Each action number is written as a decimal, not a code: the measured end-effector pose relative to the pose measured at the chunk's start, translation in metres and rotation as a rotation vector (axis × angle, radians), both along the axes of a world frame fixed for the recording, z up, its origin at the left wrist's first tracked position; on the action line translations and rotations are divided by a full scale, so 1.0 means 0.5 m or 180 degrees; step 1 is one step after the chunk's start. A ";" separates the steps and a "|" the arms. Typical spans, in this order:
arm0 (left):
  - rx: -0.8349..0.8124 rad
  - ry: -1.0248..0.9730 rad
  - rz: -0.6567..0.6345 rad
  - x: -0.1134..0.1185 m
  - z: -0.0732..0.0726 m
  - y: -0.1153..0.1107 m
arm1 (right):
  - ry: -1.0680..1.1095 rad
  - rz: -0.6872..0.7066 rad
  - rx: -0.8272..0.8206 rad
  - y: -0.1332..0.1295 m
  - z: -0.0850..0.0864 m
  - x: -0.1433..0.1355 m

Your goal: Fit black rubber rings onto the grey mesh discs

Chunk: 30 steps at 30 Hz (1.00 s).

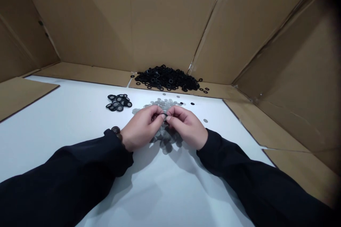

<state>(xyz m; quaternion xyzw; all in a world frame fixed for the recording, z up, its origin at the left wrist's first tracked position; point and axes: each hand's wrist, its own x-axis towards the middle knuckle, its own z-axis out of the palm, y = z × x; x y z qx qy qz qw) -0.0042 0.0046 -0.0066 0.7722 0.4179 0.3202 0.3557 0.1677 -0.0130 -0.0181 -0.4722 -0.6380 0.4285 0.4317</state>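
Between my left hand (145,124) and my right hand (188,126) is a small black ring (165,116), with what looks like a grey disc in it. Both hands pinch it at its edges with thumb and fingers, just over a pile of thin grey discs (166,140). My fingers hide part of the ring and part of the pile. To the left of my hands lies a small heap of black rings with grey discs in their middles (117,103).
A large heap of black rings (167,78) lies at the back on a cardboard strip (93,74). Cardboard walls (170,17) enclose the white table (66,113) at the back and sides. A few loose discs (205,120) are scattered to the right.
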 end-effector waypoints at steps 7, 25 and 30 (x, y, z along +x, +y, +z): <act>0.0158 0.0097 0.0160 0.006 0.009 -0.002 | -0.0435 -0.0259 0.0367 -0.004 0.001 -0.002; 0.0093 -0.0034 -0.0030 0.004 0.008 -0.006 | -0.0112 0.0089 0.0118 0.003 -0.016 0.007; 0.0251 -0.0047 0.0062 0.004 0.010 -0.007 | -0.0550 0.0100 0.0314 -0.004 -0.011 0.008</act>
